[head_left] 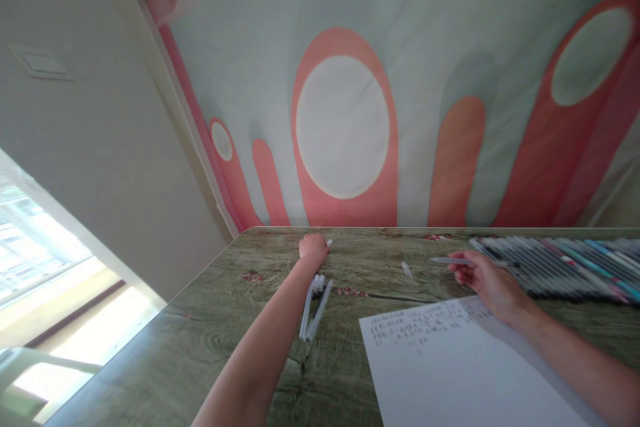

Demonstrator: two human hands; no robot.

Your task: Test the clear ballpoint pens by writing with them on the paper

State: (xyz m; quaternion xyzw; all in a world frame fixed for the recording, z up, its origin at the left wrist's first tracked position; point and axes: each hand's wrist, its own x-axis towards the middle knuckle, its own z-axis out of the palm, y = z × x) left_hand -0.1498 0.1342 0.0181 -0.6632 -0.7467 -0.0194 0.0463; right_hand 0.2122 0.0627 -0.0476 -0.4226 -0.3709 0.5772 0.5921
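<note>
My left hand [314, 248] is at the far edge of the table, its fingers curled closed. A small white end [329, 242] pokes out on its right side; the rest is hidden in the hand. My right hand [487, 277] pinches a slim translucent pen [444, 260] over the top edge of the paper, its tip pointing left. On the white sheet of paper [440, 380], rows of small handwriting fill the upper part. Between the hands lies a loose clear pen cap [407, 270]. Beside my left forearm rests a small bunch of pens [320, 310].
A long row of pens [565, 270], mostly clear and grey with some blue and pink, lies along the right of the wood-grain table [200, 347]. Behind the table stands a wall [345, 213] with pink arches. A bright window [35, 227] is at the left.
</note>
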